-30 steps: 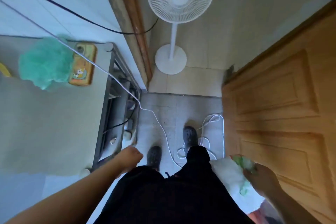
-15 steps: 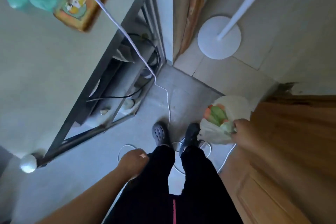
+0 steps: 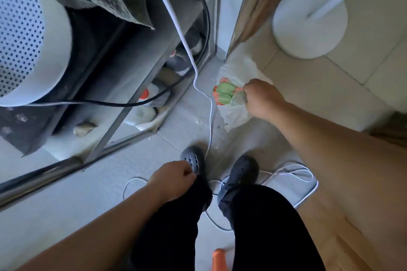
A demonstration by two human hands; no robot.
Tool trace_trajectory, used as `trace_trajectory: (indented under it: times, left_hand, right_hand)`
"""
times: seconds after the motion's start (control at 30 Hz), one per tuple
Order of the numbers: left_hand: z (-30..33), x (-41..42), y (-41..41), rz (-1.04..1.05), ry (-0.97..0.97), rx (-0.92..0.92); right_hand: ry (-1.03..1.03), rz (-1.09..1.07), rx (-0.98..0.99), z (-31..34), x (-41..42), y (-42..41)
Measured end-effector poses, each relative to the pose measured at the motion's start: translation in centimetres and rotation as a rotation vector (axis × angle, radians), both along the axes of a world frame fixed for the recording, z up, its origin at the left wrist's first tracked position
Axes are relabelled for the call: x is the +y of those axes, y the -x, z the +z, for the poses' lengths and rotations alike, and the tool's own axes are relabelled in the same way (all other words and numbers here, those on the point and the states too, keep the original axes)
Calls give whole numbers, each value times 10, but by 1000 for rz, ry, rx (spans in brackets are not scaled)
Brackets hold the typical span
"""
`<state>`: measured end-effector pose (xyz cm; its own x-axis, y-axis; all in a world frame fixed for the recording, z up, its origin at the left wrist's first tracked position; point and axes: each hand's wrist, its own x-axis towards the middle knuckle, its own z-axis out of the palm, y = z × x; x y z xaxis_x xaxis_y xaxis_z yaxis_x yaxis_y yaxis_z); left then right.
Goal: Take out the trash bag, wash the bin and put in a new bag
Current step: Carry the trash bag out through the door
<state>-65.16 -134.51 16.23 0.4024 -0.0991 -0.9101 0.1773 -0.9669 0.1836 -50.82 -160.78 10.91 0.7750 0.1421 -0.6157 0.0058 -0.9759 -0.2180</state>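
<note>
Left of the grip, the left hand [image 3: 174, 179] hangs curled and empty; the right hand [image 3: 262, 99] is fisted on the full trash bag [image 3: 233, 94], low beside the doorframe [image 3: 248, 17]; likely carrying-out; next, setting it down.

We take doorway corner post [image 3: 217, 17] as landmark. Trash bag [image 3: 236, 94] at its foot, on floor, our right hand [image 3: 261, 97] on bag's right side. Fan base [image 3: 309, 21] right of post. Metal rack [image 3: 114, 116] left of post, perforated drum [image 3: 28, 35] beyond. Cable [image 3: 210, 116] from post's left toward our shoes [image 3: 192, 160]. Our left hand [image 3: 171, 179] nearest us.
</note>
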Motion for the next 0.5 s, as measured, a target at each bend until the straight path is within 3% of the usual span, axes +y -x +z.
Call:
trace_trajectory:
  times: [0.23,0.5]
  left_hand:
    - [-34,18,-30,187,8,-154]
    - [-44,11,-50,164,25,-169]
  right_hand:
    - [34,134,-14,-73,7,-29]
    - [-85,16,198,-99,-6,-16]
